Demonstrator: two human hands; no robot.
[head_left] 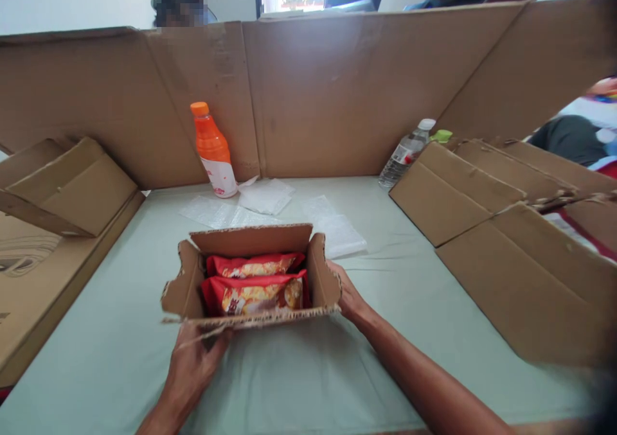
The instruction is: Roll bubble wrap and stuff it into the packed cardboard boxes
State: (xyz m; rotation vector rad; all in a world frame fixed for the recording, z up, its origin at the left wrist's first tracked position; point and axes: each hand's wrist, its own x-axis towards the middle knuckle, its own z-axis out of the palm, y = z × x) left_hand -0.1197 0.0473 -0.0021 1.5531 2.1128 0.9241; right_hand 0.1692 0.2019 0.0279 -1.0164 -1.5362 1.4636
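A table covered with a pale green cloth (409,306) carries everything here. Near its middle sits a small open cardboard box (186,290), its flaps torn along the edges. Behind the box lie several clear plastic bags (267,197), flat on the cloth, some overlapping. An orange drink bottle (213,150) stands upright at the back, just beside the bags. A clear water bottle (403,154) leans at the back right, against a flattened cardboard sheet (525,281) that covers the table's right side. Folded cardboard pieces (62,187) rest along the left edge. A tall cardboard wall (337,94) stands across the far side.
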